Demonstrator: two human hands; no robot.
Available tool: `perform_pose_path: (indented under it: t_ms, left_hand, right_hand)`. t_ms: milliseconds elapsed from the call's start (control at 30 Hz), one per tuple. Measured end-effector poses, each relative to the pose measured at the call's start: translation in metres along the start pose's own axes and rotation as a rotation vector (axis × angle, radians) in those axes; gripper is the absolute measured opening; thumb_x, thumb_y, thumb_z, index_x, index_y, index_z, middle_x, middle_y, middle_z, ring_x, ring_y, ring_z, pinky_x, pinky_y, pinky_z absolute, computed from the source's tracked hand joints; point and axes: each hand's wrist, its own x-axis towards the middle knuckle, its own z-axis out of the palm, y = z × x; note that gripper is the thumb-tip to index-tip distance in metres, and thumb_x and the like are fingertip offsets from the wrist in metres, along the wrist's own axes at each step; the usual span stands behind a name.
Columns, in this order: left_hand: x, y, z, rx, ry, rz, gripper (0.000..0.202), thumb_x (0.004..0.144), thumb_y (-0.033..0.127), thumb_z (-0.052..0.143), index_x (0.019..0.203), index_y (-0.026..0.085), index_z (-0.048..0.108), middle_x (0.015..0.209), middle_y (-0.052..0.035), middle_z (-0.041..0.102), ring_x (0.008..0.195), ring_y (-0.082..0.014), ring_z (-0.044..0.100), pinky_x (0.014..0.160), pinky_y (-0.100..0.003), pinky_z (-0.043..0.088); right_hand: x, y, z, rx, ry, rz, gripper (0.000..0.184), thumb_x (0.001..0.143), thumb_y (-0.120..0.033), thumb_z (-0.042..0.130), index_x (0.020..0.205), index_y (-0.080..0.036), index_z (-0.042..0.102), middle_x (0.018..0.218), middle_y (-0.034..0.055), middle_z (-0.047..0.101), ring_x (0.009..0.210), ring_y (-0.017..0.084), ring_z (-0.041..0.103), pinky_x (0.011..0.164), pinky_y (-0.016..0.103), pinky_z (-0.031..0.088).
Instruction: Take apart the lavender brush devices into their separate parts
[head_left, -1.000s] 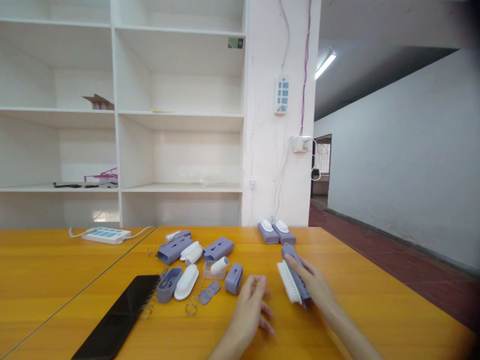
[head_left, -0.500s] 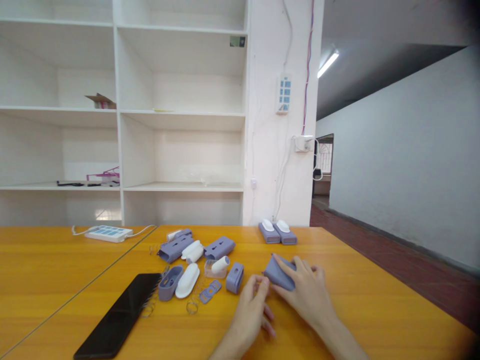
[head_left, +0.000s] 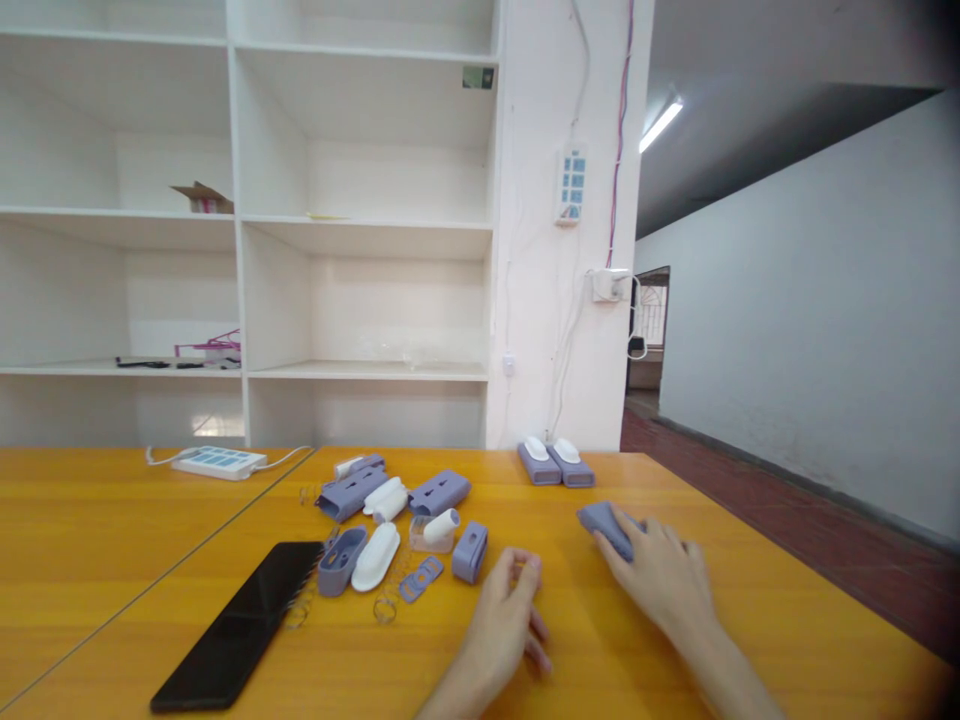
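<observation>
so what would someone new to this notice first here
Likely the bright orange table across the foreground, with purple and white parts clustered left of centre. Next, the long black slab lying nearer the viewer, left of them. Then the hands: left hand near the middle, right hand holding a purple piece further right.

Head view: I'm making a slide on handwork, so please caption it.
Right hand gripping a purple part, loosely curled left hand near a small purple block, over a wood-grained table.
</observation>
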Motion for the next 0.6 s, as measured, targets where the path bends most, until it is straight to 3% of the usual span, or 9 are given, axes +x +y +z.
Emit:
perform_pose_path:
  t_ms: [200, 300, 400, 600]
  left_hand:
    - [-0.002, 0.002, 0.001, -0.016, -0.003, 0.004, 0.062, 0.083, 0.081, 0.045, 0.104, 0.022, 0.045, 0.1, -0.0037, 0.054, 0.05, -0.0095, 0.06, 0.029, -0.018, 0.044]
    - [-0.003, 0.005, 0.001, -0.024, 0.013, 0.01, 0.061, 0.085, 0.08, 0.043, 0.105, 0.023, 0.044, 0.1, -0.0039, 0.056, 0.05, -0.0102, 0.061, 0.03, -0.019, 0.045]
    - [-0.004, 0.007, 0.0, -0.033, 0.051, 0.002, 0.062, 0.084, 0.08, 0.044, 0.109, 0.023, 0.043, 0.104, -0.0049, 0.055, 0.052, -0.0098, 0.06, 0.031, -0.019, 0.045]
    - [-0.004, 0.007, 0.001, -0.026, 0.048, -0.014, 0.062, 0.085, 0.079, 0.043, 0.109, 0.022, 0.044, 0.105, -0.0061, 0.053, 0.053, -0.0097, 0.059, 0.03, -0.019, 0.044]
  right_hand:
    - [-0.017, -0.055, -0.01, 0.285, 0.017, -0.298, 0.052, 0.096, -0.054, 0.054, 0.138, -0.025, 0.062, 0.11, 0.013, 0.071, 0.103, 0.031, 0.065, 0.089, 0.042, 0.044]
    - [-0.019, -0.069, -0.014, 0.319, 0.026, -0.314, 0.049, 0.093, -0.056, 0.058, 0.135, -0.03, 0.065, 0.111, 0.0118, 0.071, 0.105, 0.031, 0.065, 0.088, 0.041, 0.044]
    - [-0.012, -0.056, -0.011, 0.222, 0.027, -0.191, 0.047, 0.092, -0.053, 0.059, 0.131, -0.03, 0.068, 0.105, 0.0124, 0.073, 0.102, 0.034, 0.066, 0.086, 0.044, 0.044]
    - [0.001, 0.005, 0.0, -0.014, 0.036, 0.062, 0.048, 0.094, -0.053, 0.055, 0.133, -0.028, 0.066, 0.1, 0.0155, 0.074, 0.098, 0.038, 0.068, 0.078, 0.046, 0.044]
